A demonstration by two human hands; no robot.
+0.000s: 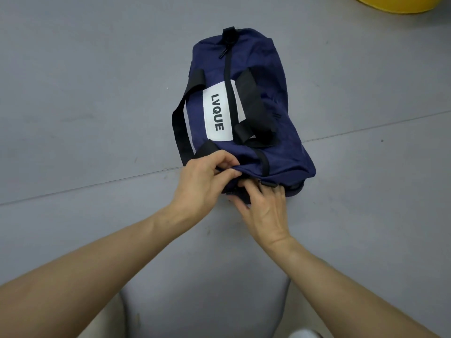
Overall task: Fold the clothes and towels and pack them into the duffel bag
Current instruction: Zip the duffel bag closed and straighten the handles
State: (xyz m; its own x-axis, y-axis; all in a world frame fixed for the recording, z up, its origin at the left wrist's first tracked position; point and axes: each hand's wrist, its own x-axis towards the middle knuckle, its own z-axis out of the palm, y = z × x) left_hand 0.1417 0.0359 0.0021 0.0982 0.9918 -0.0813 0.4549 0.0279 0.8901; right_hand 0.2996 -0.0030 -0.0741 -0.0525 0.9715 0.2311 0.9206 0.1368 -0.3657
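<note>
Duffel bag (264, 76): left hand (202, 181) pinches near end, right hand (263, 208) touches it

There is one blue bag (266, 76). It has two black straps to carry it, a left handle (181, 111) and a right handle (251, 98). It has one white tag (216, 111) with five letters and one black zipper (227, 69). There are two hands, one left hand (202, 181) and one right hand (263, 211). There is one yellow thing (393, 3).

Navy fabric duffel bag (263, 98) w/ white LVQUE label (217, 113) lies on grey floor (85, 106). L hand (202, 179) pinches its near end; R hand (264, 208) presses just right of it, fingers spread.
</note>
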